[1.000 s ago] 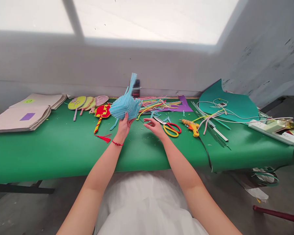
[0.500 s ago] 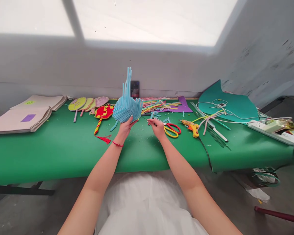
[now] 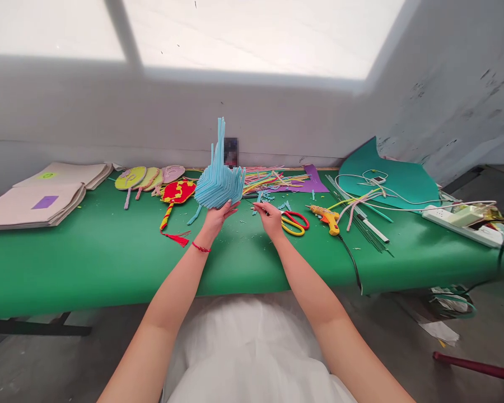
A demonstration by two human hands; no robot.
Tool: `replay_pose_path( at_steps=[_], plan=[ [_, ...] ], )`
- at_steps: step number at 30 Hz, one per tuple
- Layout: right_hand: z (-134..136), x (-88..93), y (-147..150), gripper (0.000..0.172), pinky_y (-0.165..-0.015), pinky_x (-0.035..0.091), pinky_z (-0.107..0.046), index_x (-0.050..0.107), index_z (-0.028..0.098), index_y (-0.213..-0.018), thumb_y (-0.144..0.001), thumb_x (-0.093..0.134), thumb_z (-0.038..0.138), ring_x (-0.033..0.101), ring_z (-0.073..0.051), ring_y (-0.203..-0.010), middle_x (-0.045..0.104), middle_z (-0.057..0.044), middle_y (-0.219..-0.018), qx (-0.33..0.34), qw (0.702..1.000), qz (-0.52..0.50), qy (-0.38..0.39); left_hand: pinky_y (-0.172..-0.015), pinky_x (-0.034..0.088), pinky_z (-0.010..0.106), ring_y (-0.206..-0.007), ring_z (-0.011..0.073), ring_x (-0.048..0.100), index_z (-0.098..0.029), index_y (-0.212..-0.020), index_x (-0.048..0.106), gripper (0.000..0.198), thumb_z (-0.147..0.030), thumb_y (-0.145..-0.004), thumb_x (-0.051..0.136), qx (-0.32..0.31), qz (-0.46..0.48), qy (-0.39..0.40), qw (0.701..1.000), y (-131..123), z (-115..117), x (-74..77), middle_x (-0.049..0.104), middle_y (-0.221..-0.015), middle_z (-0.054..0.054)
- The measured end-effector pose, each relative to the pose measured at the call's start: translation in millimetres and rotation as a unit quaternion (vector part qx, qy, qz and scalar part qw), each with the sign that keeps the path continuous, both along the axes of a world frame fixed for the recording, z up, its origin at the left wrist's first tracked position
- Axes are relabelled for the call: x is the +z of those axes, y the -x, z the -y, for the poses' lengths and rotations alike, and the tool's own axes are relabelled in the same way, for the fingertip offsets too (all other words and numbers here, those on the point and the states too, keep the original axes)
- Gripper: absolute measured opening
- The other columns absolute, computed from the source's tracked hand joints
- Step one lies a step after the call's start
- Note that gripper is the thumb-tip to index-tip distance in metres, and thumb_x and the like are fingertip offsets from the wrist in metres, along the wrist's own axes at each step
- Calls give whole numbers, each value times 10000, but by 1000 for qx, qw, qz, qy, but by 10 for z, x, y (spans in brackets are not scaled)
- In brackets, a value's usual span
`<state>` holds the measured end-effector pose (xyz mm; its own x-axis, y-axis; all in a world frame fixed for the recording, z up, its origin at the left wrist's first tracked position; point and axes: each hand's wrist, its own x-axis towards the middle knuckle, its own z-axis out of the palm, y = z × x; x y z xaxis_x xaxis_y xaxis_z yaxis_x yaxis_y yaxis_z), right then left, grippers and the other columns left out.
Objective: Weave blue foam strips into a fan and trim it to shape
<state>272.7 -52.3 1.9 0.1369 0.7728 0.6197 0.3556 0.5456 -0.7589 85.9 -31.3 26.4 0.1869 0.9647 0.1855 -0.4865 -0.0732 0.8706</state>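
My left hand [image 3: 218, 217] grips the lower edge of a light-blue pipe-cleaner piece [image 3: 218, 187], its rows folded into a V pattern and several long strands standing up from its top. To its right, my right hand [image 3: 271, 217] is closed in a pinch above the green table. Something thin and dark shows at those fingertips, too small to name. The two hands are a short way apart. Just right of my right hand lie scissors [image 3: 296, 223] with red and yellow handles. Short light-blue clippings [image 3: 269, 197] are scattered behind that hand.
A red and yellow pipe-cleaner fan [image 3: 178, 192] with a tassel lies left, near several round fans [image 3: 131, 178]. To the right are a yellow glue gun [image 3: 328, 218], thin wires [image 3: 372, 238] and a power strip [image 3: 462, 225]. Colourful pipe cleaners [image 3: 277, 180] lie behind on the green table [image 3: 109, 263].
My left fingers have shifted slightly on the light-blue piece, which tilts a little differently. The thin dark thing at my right fingertips shows less. The whole view has moved very slightly.
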Motion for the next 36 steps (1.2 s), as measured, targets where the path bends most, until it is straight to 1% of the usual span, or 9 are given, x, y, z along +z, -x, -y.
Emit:
replay_pose_path(
  at_steps=[6,10,14,20,24,27,30,33,36],
  plan=[
    [-6,-7,1,250,-818,479,-344,723,269,-936,-868,541,425,625,-194,-818,695,-33,-833,-2,1000,0,-2,-936,508,401,-1043,257,661,-201,-1279,540,586,-191,-730,742,6,-3,14,1000,6,5,-3,623,-1258,111],
    [-5,-7,9,255,-825,480,-349,724,269,-933,-866,540,432,628,-199,-831,699,-33,-836,-10,1000,5,7,-954,489,420,-1063,274,653,-158,-1219,582,495,-257,-756,726,-23,-25,25,999,22,6,-18,653,-1203,143],
    [4,1,13,250,-811,478,-343,728,275,-926,-859,550,436,627,-200,-821,698,-32,-832,-8,1000,0,9,-956,480,427,-1088,283,639,-143,-1179,598,444,-313,-782,700,-45,-39,23,998,33,3,-36,649,-1205,172],
    [-3,-7,8,245,-810,466,-334,729,276,-918,-865,541,424,619,-192,-797,691,-31,-816,-6,1000,1,1,-960,484,425,-1089,274,638,-161,-1170,615,433,-254,-759,718,-37,-37,9,999,20,20,-18,642,-1222,156],
    [3,-10,19,245,-811,465,-329,726,279,-920,-866,539,428,623,-189,-810,692,-26,-821,-1,1000,10,3,-931,511,410,-1048,262,659,-202,-1178,616,472,-205,-723,742,-1,-22,-2,1000,-6,26,-3,643,-1224,108],
    [18,-9,31,255,-761,464,-312,722,268,-929,-874,532,428,621,-184,-804,693,-28,-823,6,1000,18,-1,-925,514,418,-1035,268,666,-206,-1217,588,535,-218,-709,755,25,-13,5,1000,-10,22,2,644,-1216,107],
    [32,-6,42,278,-666,449,-286,717,251,-925,-870,535,453,607,-172,-757,693,-32,-834,3,1000,26,15,-941,501,433,-1058,289,654,-187,-1232,575,573,-247,-695,766,25,-17,13,999,5,11,-5,644,-1211,127],
    [40,0,50,315,-607,437,-274,708,239,-963,-849,557,492,571,-148,-671,693,-30,-862,-13,999,30,38,-932,505,457,-1048,308,656,-157,-1171,610,544,-260,-667,788,20,-34,11,999,9,9,-20,658,-1181,148],
    [46,6,60,351,-610,453,-280,699,226,-1006,-842,563,505,562,-141,-642,695,-37,-872,-14,998,52,34,-916,507,497,-1011,337,666,-124,-1097,647,524,-305,-634,811,1,-65,6,998,-17,36,-19,674,-1143,170]
  ],
)
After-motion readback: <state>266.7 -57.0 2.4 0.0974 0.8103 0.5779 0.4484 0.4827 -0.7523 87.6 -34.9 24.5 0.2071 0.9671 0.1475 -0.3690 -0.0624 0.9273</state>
